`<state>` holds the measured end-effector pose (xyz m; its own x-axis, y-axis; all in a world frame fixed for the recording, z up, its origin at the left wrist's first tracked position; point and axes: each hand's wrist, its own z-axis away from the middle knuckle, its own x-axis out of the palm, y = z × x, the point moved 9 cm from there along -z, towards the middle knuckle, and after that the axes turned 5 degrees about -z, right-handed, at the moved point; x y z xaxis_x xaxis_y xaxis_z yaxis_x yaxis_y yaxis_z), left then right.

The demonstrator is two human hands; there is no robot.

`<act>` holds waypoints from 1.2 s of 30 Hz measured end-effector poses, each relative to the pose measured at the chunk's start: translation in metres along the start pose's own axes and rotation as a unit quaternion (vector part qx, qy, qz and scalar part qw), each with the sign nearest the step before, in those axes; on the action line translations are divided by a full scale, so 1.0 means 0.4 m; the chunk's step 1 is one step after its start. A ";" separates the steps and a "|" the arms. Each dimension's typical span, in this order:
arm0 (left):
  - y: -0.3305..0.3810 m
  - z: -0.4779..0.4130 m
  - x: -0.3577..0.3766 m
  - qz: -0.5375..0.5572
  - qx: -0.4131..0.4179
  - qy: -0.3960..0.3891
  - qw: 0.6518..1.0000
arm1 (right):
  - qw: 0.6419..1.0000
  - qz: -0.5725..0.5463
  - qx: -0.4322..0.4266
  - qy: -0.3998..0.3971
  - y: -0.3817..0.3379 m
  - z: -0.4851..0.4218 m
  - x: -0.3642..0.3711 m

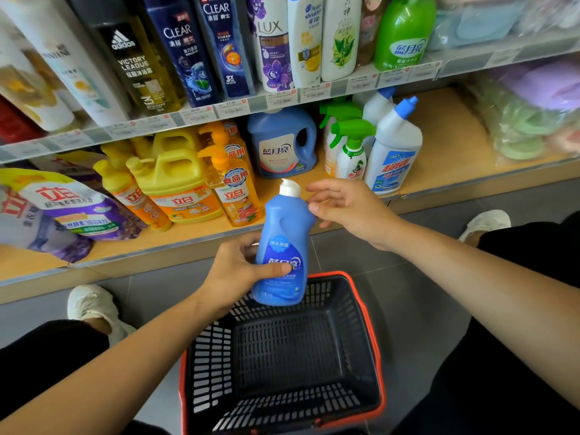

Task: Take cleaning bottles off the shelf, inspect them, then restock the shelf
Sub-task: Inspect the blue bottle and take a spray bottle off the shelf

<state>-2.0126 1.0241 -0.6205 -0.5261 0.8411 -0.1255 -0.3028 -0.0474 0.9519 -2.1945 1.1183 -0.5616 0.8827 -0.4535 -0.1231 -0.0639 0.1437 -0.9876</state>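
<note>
Head view showed the left hand [232, 271] clasped around the lower body of a blue bottle [282, 246] with a white flip cap, thumb across its label. The bottle stood nearly upright in the air, over the far rim of a black basket [351, 340] edged in red that sat on the floor, its slotted bottom and walls in view. The right hand [348, 208] was released, fingers spread and relaxed, its fingertips just beside the bottle's shoulder; whether they touched it could not be told.

Behind the hands, the lower shelf [445, 136] carried a purple and white refill pouch [56, 208] at the left, yellow handled jugs [175, 177], clear pump bottles [235, 196] filled with orange liquid, a blue detergent jug [282, 146], spray bottles [351, 152] with green triggers, and white bottles [395, 152] with angled blue caps. On the shelf above stood a row of shampoo bottles [185, 48] and a green bottle [405, 32].
</note>
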 end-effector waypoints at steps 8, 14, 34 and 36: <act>0.031 -0.015 -0.014 0.146 -0.027 0.005 0.989 | 0.980 -0.102 0.125 -0.117 0.136 0.071 0.128; 0.065 -0.015 -0.021 0.202 0.005 -0.013 0.979 | 0.975 -0.192 0.082 -0.079 0.100 0.060 0.122; 0.118 0.005 -0.011 -0.049 0.018 -0.050 0.997 | 0.995 -0.028 -0.082 -0.059 0.003 0.047 0.070; 0.142 -0.002 -0.029 -0.105 0.060 -0.026 0.992 | 0.993 -0.049 -0.072 -0.079 0.002 0.046 0.076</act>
<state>-2.0244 1.0112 -0.5652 -0.4197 0.8522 -0.3125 -0.3034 0.1928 0.9332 -2.1593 1.1207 -0.5642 0.9496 -0.3128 -0.0207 -0.0302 -0.0256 -0.9992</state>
